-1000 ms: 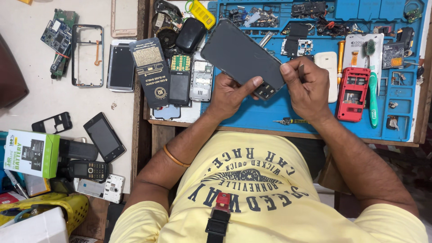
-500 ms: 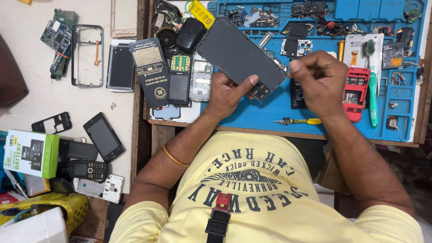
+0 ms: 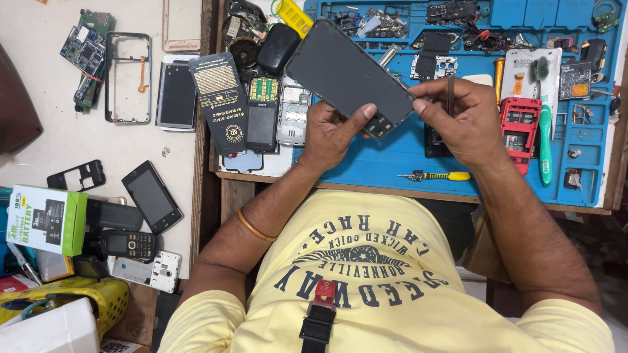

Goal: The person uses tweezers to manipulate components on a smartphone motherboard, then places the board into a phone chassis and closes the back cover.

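Observation:
My left hand (image 3: 332, 134) grips the near end of a dark smartphone (image 3: 347, 75), back side up, tilted over the blue work mat (image 3: 392, 157). My right hand (image 3: 454, 121) sits at the phone's near right corner and pinches a thin dark tool (image 3: 450, 91) that stands upright between the fingers. A small screwdriver with a yellow handle (image 3: 437, 176) lies on the mat just below my right hand.
A red phone frame (image 3: 520, 134) and a green-handled brush (image 3: 544, 140) lie to the right. Several phones, a black packet (image 3: 219, 98) and loose parts cover the mat's left side. More phones, a circuit board (image 3: 85, 52) and a green box (image 3: 46, 219) lie on the white table.
My right hand has lifted from the phone's corner, closed on the thin dark tool and returned to the phone's edge. The yellow-handled screwdriver now lies uncovered on the mat.

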